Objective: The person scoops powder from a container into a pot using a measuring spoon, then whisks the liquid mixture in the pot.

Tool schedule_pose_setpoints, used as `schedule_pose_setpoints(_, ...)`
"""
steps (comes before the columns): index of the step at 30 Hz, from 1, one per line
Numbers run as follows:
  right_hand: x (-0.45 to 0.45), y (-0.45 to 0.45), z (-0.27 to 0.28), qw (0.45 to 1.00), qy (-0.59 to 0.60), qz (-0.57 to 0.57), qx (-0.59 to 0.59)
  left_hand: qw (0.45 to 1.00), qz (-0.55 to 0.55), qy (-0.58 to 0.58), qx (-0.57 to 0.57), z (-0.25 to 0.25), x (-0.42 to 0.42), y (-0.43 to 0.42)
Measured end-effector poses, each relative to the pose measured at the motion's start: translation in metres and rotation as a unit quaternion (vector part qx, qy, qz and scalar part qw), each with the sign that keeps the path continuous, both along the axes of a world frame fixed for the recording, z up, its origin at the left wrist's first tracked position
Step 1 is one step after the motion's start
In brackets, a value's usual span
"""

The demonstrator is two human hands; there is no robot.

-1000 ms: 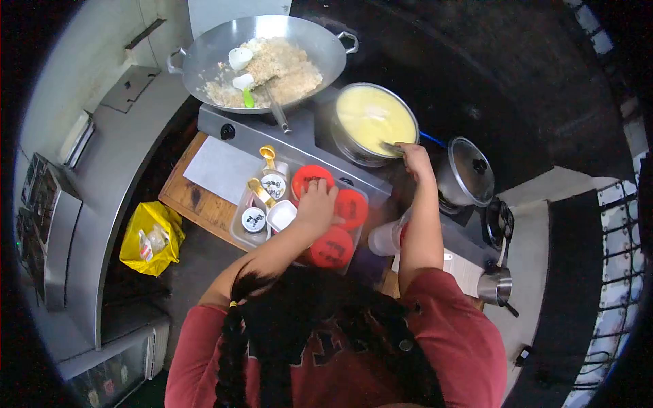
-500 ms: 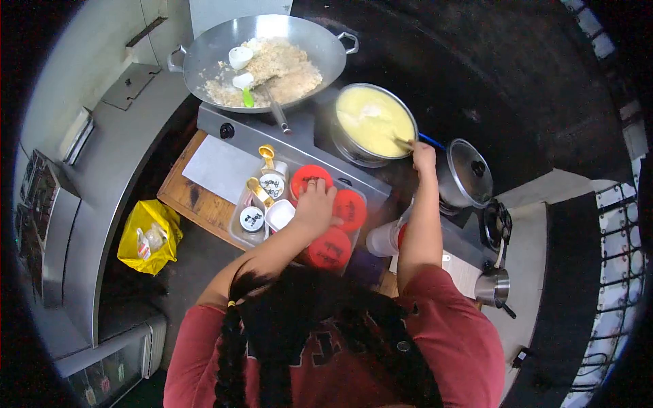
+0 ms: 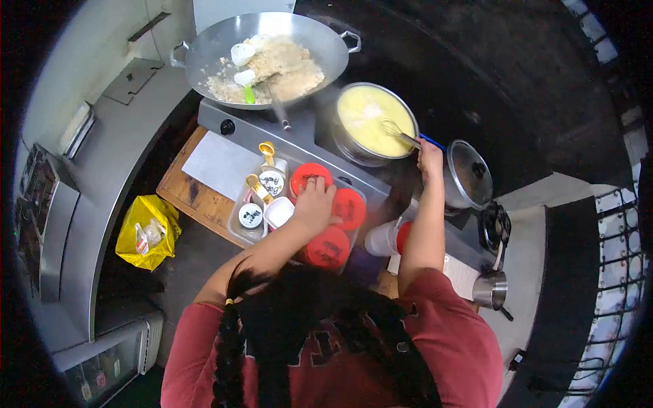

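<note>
My right hand (image 3: 429, 160) is closed around the handle of a wire whisk (image 3: 403, 137). The whisk's wires dip into pale yellow liquid at the right side of a metal pot (image 3: 343, 141); a whitish patch floats near the middle. Over the red-lidded jars lies my left hand (image 3: 314, 205), its fingers on the upper red lid (image 3: 309, 175) and its thumb spread toward the right-hand red lid (image 3: 349, 209). Below it is a third red lid (image 3: 328, 247). These jars sit in a clear plastic bin with small labelled jars (image 3: 250, 215), a white cup (image 3: 279, 212) and yellow measuring spoons (image 3: 256, 185).
A large wok (image 3: 204, 63) holds a crumbly beige mixture, white scoops and a metal-handled utensil. Right of the pot stands a lidded pot (image 3: 468, 175). A small saucepan (image 3: 490, 289) is at the far right. A yellow bag (image 3: 147, 233) lies lower left, paper (image 3: 218, 165) on the wood.
My right hand has shifted slightly down and right, and more of the whisk's wires show above the liquid. My left hand stays on the red lids.
</note>
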State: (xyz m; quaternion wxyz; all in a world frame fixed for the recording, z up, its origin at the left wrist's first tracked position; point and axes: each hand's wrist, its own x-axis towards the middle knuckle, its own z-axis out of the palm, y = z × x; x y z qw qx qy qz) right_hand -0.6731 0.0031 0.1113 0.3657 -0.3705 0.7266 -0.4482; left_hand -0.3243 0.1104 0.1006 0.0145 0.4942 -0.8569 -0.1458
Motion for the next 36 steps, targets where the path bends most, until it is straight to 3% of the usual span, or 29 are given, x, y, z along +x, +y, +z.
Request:
schedule_pose_setpoints(1, -0.001, -0.004, -0.005, 0.995, 0.079, -0.053, -0.036, 1.0, -0.003, 0.0, 0.0, -0.002, -0.001, 0.001)
schedule_pose_setpoints(2, 0.004, -0.006, -0.004, 0.983, 0.178, -0.003, -0.037, 1.0, -0.002, 0.003, -0.011, -0.004, -0.001, 0.001)
schedule_pose_setpoints(3, 0.007, -0.005, 0.0, 0.991, 0.117, -0.013, 0.059, 1.0, 0.0, 0.006, -0.024, -0.005, 0.0, 0.0)
schedule_pose_setpoints(5, 0.009, -0.004, 0.006, 0.995, -0.02, 0.066, 0.074, 1.0, 0.004, 0.006, -0.029, -0.007, 0.0, -0.001)
schedule_pose_setpoints(6, 0.01, -0.006, 0.006, 0.995, -0.02, 0.069, 0.075, 1.0, 0.004, 0.006, -0.029, -0.008, 0.0, 0.0)
schedule_pose_setpoints(8, 0.009, -0.007, 0.004, 0.999, -0.021, 0.014, -0.032, 1.0, 0.003, 0.006, -0.022, -0.007, 0.001, 0.0)
schedule_pose_setpoints(9, 0.009, -0.007, 0.001, 0.999, -0.021, 0.012, -0.031, 1.0, 0.0, 0.006, -0.018, -0.006, 0.0, 0.0)
schedule_pose_setpoints(12, 0.017, -0.015, 0.001, 0.988, 0.142, -0.011, 0.066, 1.0, 0.003, 0.019, -0.022, -0.009, 0.0, -0.002)
schedule_pose_setpoints(13, 0.015, -0.012, 0.005, 0.994, 0.057, 0.067, 0.059, 0.999, 0.007, 0.02, -0.025, -0.009, 0.0, -0.002)
schedule_pose_setpoints(15, 0.018, -0.012, 0.014, 0.994, -0.052, 0.088, 0.046, 1.0, 0.005, 0.009, 0.003, -0.005, 0.0, -0.001)
schedule_pose_setpoints(19, 0.023, -0.019, 0.013, 0.998, 0.029, -0.038, -0.041, 1.0, 0.006, 0.01, -0.017, -0.009, -0.001, -0.001)
schedule_pose_setpoints(21, 0.026, -0.024, 0.011, 0.988, 0.124, -0.015, 0.089, 1.0, 0.007, 0.01, -0.018, -0.009, 0.0, -0.001)
schedule_pose_setpoints(22, 0.022, -0.021, 0.013, 0.995, 0.043, 0.044, 0.078, 1.0, 0.01, 0.01, -0.019, -0.01, 0.0, -0.001)
schedule_pose_setpoints(25, 0.021, -0.024, 0.016, 0.997, -0.05, 0.049, 0.012, 1.0, 0.005, 0.008, -0.007, -0.003, 0.001, -0.001)
schedule_pose_setpoints(27, 0.012, -0.032, -0.001, 1.0, 0.002, 0.008, -0.021, 1.0, 0.006, 0.012, 0.003, 0.001, 0.0, 0.0)
schedule_pose_setpoints(29, -0.02, -0.064, -0.05, 0.976, 0.218, 0.011, -0.007, 1.0, 0.006, 0.014, 0.004, -0.002, -0.001, 0.0)
schedule_pose_setpoints(30, 0.016, -0.033, -0.002, 0.996, 0.072, 0.021, 0.055, 1.0, 0.009, 0.015, 0.003, -0.003, 0.0, -0.001)
schedule_pose_setpoints(31, 0.02, -0.034, 0.009, 0.996, 0.073, 0.024, 0.055, 1.0, 0.013, 0.016, 0.003, -0.005, 0.0, -0.001)
schedule_pose_setpoints(33, 0.017, -0.038, 0.014, 0.992, -0.065, 0.1, 0.034, 0.999, 0.011, 0.031, -0.003, -0.007, 0.001, 0.0)
schedule_pose_setpoints(35, 0.009, -0.052, 0.005, 0.994, -0.077, 0.077, 0.001, 0.999, 0.011, 0.036, -0.004, -0.008, 0.001, 0.001)
schedule_pose_setpoints(36, -0.006, -0.071, -0.019, 0.991, 0.1, 0.065, -0.063, 0.999, 0.009, 0.04, -0.009, -0.006, 0.0, -0.001)
